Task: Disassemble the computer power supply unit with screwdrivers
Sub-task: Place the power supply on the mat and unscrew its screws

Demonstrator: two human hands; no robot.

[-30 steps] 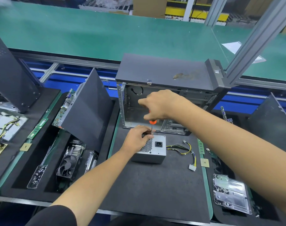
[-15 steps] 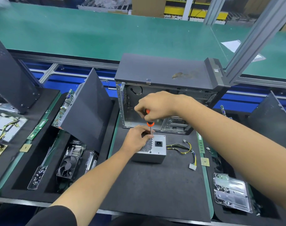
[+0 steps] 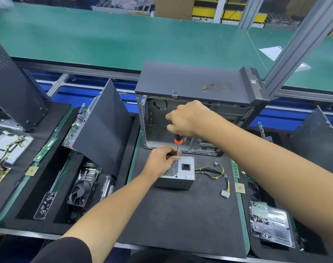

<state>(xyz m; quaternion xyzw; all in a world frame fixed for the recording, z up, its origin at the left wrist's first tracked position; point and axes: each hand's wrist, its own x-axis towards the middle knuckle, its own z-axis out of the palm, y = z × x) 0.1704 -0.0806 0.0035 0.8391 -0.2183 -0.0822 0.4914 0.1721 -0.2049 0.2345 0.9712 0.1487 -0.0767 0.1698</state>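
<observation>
The power supply unit (image 3: 178,174) sat on the foam mat (image 3: 181,221), just in front of the opened computer case (image 3: 190,103). The left hand (image 3: 161,160) rested on the unit's left top edge; the right hand (image 3: 186,118) was above it, holding the screwdriver (image 3: 177,144) upright, tip down at the unit's rear edge. The unit's cable bundle (image 3: 218,174) trailed to its right. Left of the mat, a cooling fan (image 3: 80,191) lay in a recessed tray (image 3: 25,211); a leaning panel (image 3: 103,128) stood behind the fan. At the right lay a plastic screw tray (image 3: 271,223).
</observation>
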